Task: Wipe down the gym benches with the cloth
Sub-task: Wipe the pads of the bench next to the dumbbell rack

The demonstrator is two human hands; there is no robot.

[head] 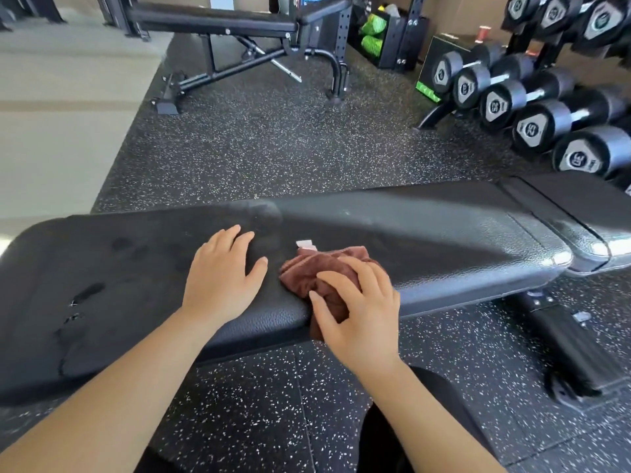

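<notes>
The speckled black rubber floor [273,148] spreads under everything, and across it, nearest the camera, runs the long black padded bench [444,240], the landmark for all else here. Its pad stretches from the left edge toward the right, where a separate seat pad [580,206] joins it across a narrow gap. Beyond the bench's right end stands a rack of black dumbbells [532,128], rows of them with pale end labels (the numbers are too blurred to read). Well beyond the bench's middle, across open floor, a second black bench [211,20] sits on its metal frame, and to the right of that some bright green items [372,35] fill a dark holder. On the left part of the near bench the pad bears dull damp smears and a few wet streaks [88,291]. The left hand [222,278] lies flat on the bench top near its middle, fingers straight and slightly spread, holding nothing. Just right of it the right hand [358,312] rests at the bench's near edge with its fingers bent over the brown cloth [317,268], gripping it bunched against the pad. The cloth lies crumpled on the bench top, partly hanging over the near edge under the palm. A small white tag [305,244] sticks out of the cloth's far side.
</notes>
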